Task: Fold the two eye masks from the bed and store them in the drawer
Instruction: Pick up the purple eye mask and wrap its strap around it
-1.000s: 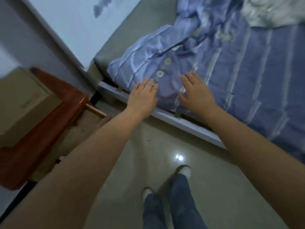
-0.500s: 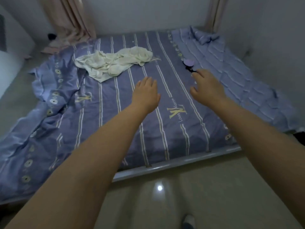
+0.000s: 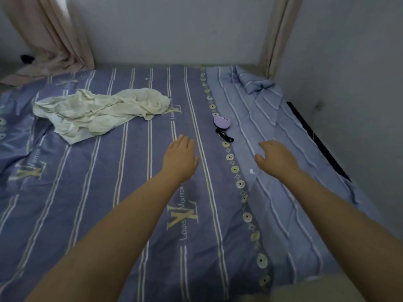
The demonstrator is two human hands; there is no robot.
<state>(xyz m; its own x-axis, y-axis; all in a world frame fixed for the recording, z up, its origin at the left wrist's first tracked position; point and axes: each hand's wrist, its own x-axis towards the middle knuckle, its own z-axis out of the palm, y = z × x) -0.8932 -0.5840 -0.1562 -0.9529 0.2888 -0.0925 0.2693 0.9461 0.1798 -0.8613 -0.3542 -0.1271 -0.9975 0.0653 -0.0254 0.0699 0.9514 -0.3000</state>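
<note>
My one head-worn camera looks forward and down across the bed (image 3: 135, 214) from its near edge, facing the far wall (image 3: 174, 29). It sits close above the bed; both my forearms enter from below.

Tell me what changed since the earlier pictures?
The view swung from the bed's edge and floor up over the whole bed. Both arms reached further across the purple striped bedsheet, the right hand ending just short of the small lilac eye mask with its black strap. Nothing was picked up. The left hand stays empty, the crumpled cream cloth unmoved.
</note>
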